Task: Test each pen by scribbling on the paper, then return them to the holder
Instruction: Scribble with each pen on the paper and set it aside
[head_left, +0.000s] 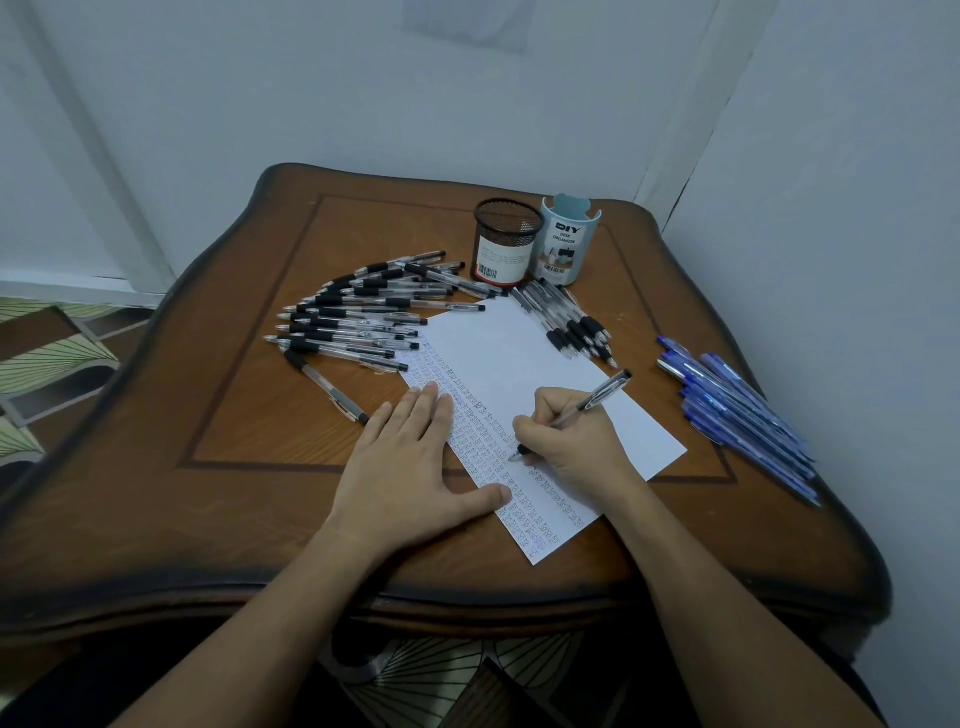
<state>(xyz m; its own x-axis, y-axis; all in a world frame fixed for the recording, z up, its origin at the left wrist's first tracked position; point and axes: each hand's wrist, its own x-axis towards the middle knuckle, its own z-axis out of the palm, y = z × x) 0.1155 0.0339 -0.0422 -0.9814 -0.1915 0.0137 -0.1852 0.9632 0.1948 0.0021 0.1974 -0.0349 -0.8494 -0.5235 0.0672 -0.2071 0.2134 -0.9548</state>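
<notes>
We record the right hand (571, 441) curled round a clear black-grip pen (597, 399), pinched near its tip; the tip touches the paper (524, 348) beside the rows of small scribbles. The pen's rear end slants up and to the right, away from us.

The left hand (402, 467) lies flat with its fingers straight. Fingers and thumb press the paper's left edge, and the palm rests on the wooden table (234, 415).

The sheet lies at an angle across the table's middle. Scribbles fill its left strip, from the far corner to the near edge.

The black mesh holder (506, 241) stands upright beyond the paper's far end. It touches, or stands just beside, a pale blue desk organizer (567, 244) on its right.

- Fan of black-grip pens (358, 318): on the table left of the paper.
- One single pen (328, 385): apart, nearer the left hand.
- Smaller black-grip bunch (574, 325): overlaps the paper's far right edge.
- Blue pens (743, 410): far right, well apart from the paper.
</notes>
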